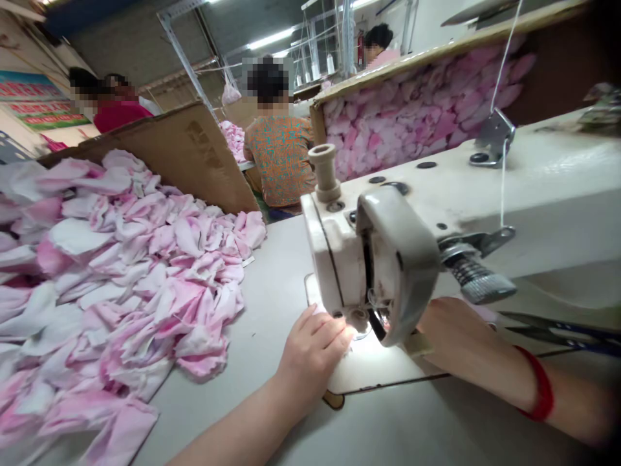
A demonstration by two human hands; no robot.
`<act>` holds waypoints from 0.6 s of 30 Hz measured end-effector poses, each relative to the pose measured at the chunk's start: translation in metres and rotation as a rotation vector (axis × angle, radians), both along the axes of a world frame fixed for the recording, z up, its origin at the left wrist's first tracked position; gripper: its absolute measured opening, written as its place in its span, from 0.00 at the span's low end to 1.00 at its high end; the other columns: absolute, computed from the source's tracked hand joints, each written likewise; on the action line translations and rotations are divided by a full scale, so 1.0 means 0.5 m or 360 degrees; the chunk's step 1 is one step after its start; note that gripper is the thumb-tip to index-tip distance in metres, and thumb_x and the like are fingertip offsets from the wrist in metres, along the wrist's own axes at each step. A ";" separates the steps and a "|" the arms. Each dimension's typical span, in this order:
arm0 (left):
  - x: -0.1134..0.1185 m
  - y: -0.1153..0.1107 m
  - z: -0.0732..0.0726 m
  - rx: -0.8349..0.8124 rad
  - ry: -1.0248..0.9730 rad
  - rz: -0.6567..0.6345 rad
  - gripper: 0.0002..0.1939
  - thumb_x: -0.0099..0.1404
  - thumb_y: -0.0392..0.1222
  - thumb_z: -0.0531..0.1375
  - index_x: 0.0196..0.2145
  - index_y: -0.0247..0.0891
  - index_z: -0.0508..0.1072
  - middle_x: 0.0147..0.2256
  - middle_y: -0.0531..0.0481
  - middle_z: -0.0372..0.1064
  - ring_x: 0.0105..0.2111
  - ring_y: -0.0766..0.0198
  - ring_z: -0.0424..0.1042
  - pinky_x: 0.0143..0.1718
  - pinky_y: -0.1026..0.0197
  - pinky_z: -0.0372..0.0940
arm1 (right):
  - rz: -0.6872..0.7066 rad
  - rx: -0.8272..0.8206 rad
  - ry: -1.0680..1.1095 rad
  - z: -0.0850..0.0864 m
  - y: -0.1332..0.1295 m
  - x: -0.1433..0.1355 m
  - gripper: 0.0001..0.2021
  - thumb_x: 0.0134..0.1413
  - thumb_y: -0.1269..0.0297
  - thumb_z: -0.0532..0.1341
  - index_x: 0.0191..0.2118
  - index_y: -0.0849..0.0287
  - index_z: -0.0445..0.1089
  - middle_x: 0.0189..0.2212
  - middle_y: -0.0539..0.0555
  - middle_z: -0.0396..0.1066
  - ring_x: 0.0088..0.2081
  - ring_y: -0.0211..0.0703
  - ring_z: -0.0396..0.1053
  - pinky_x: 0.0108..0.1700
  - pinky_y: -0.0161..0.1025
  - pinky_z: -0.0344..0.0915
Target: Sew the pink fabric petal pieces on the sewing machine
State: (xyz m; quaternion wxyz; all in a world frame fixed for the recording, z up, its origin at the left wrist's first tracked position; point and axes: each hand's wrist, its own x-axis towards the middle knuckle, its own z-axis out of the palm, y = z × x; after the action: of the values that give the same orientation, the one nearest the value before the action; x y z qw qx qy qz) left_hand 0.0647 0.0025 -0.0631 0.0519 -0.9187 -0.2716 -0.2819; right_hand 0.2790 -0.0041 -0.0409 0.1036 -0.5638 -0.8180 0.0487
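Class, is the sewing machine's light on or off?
On: beneath the machine head, the plate beside the left hand is lit bright.

Clock positions are taken from the view's centre. Your left hand [315, 353], at 6 o'clock, rests beside the machine head [334, 259] of the sewing machine [553, 188], which extends to 3 o'clock. Your right hand [453, 333], at 4 o'clock, has its fingers hidden behind the machine. Scissors [565, 333] lie near its wrist. Pink-and-white fabric pieces [145, 278] are heaped on the surface [262, 310] at 9 o'clock.
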 end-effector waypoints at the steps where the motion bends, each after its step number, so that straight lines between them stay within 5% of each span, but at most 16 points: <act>1: 0.001 0.001 -0.001 0.0007 0.0028 0.0012 0.09 0.62 0.30 0.52 0.39 0.36 0.68 0.35 0.50 0.72 0.35 0.63 0.69 0.44 0.53 0.64 | -0.0028 -0.0031 -0.0028 -0.001 0.002 0.000 0.13 0.48 0.68 0.51 0.17 0.56 0.63 0.16 0.50 0.67 0.21 0.41 0.65 0.21 0.37 0.46; 10: 0.011 -0.001 -0.013 0.0010 0.0302 0.0162 0.09 0.61 0.30 0.52 0.37 0.36 0.69 0.35 0.49 0.70 0.39 0.60 0.67 0.47 0.52 0.62 | -0.0030 -0.0003 -0.0138 -0.021 -0.002 0.000 0.12 0.53 0.65 0.51 0.23 0.56 0.68 0.25 0.52 0.71 0.27 0.45 0.67 0.26 0.38 0.53; 18: 0.010 0.000 -0.007 -0.0008 0.0245 0.0133 0.08 0.62 0.31 0.51 0.36 0.35 0.69 0.35 0.48 0.70 0.40 0.61 0.66 0.49 0.52 0.60 | 0.0029 0.0010 -0.0107 -0.019 0.003 0.004 0.12 0.51 0.67 0.52 0.20 0.57 0.65 0.21 0.52 0.70 0.26 0.45 0.68 0.26 0.38 0.53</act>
State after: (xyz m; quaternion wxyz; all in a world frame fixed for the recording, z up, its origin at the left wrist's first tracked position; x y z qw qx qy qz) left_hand 0.0696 0.0026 -0.0664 0.0821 -0.9257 -0.3055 -0.2075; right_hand 0.2808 -0.0028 -0.0503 0.0773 -0.5573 -0.8262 0.0280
